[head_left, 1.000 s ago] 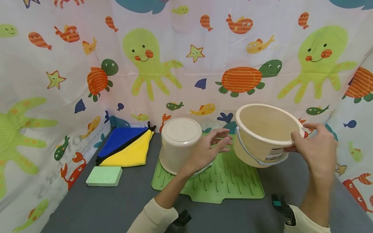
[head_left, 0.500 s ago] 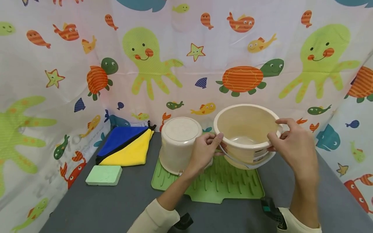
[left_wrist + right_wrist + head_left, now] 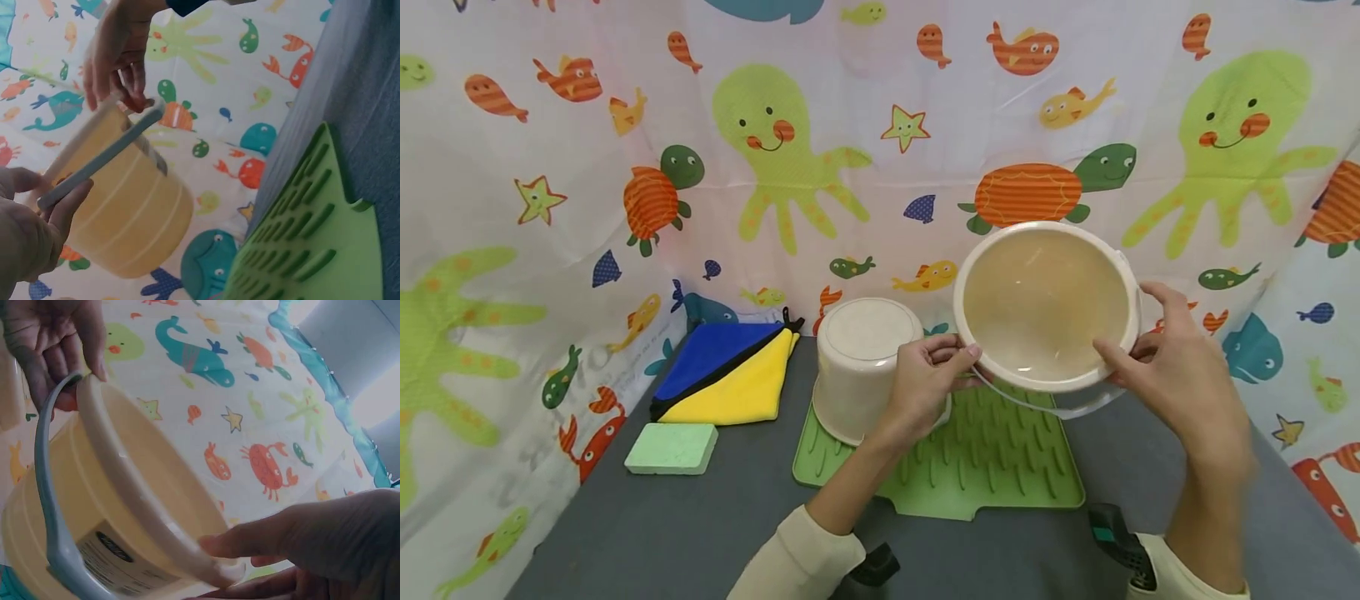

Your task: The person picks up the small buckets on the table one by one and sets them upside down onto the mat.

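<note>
A cream plastic bucket (image 3: 1048, 292) is held up over the right part of the green drying mat (image 3: 1000, 467), its open mouth tipped toward the head camera. My left hand (image 3: 928, 379) pinches its rim at the left, thumb on top. At the opposite side my right hand (image 3: 1180, 375) grips the rim between thumb and fingers. The grey handle (image 3: 50, 487) hangs down along the bucket's near side, and a dark printed label (image 3: 119, 562) shows on its wall in the right wrist view. A second cream bucket (image 3: 865, 358) stands upside down on the mat, partly hidden by my left hand.
A folded blue and yellow cloth (image 3: 730, 375) lies at the back left of the grey table (image 3: 625, 542). In front of it sits a pale green sponge (image 3: 672, 448). A curtain (image 3: 850, 100) printed with sea animals closes off the back and sides.
The left hand has taken hold of the rim. The bucket has moved left, then risen and tipped so its mouth faces the head camera.
</note>
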The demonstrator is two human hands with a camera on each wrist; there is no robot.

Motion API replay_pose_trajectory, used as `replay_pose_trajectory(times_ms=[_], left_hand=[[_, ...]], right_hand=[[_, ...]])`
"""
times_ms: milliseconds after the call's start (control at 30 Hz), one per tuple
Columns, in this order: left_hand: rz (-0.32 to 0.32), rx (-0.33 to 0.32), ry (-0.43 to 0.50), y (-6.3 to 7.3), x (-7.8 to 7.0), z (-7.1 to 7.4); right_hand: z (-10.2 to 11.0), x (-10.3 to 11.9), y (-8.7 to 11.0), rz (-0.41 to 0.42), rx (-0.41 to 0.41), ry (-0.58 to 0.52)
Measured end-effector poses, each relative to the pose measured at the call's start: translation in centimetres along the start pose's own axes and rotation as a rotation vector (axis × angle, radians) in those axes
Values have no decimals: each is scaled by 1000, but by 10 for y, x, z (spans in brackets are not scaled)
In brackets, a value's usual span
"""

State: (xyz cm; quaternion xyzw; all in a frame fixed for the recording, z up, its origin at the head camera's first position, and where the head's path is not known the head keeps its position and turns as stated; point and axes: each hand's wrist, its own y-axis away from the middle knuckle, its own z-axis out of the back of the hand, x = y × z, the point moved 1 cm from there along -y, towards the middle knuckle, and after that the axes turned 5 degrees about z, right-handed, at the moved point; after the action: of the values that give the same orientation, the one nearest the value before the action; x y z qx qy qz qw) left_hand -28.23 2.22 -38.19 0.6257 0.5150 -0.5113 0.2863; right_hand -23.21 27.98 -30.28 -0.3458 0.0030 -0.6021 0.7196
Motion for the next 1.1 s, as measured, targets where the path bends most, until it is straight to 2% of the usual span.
replay_pose_trajectory(times_ms=[67,100,267,300,367,500,600,733,833,967,1100], left_hand=[[-41,-8,-65,0,-4,2],[-66,-23,-134,0,-5,4],[-229,-93,-555,1,-7,7],[-266,-89,-618,1,-6,7],[-338,-42,-688,1,-4,6],[-465,79,-788,0,1,2],[-540,119,-865,-1,4,0],[-571,103,-880,-3,7,1],[-558,75,-856,-7,7,3],[-537,24,-866,-13,5,7],[-523,-3,-892,-20,4,10]], right_hand=[[1,-1,-1,-11,-26,14],[0,-2,-1,-25,-45,15],[-9,-10,-5,-90,-122,-25],[-11,-11,-7,-87,-131,-42],[-14,-12,-10,-35,-150,-69],[-16,-11,-12,176,-210,-96],[-16,-8,-12,301,-251,-99],[-13,-3,-11,332,-328,-79],[-8,-2,-8,347,-344,-80],[-7,-1,-5,359,-320,-96],[-14,0,-8,345,-385,-120]])
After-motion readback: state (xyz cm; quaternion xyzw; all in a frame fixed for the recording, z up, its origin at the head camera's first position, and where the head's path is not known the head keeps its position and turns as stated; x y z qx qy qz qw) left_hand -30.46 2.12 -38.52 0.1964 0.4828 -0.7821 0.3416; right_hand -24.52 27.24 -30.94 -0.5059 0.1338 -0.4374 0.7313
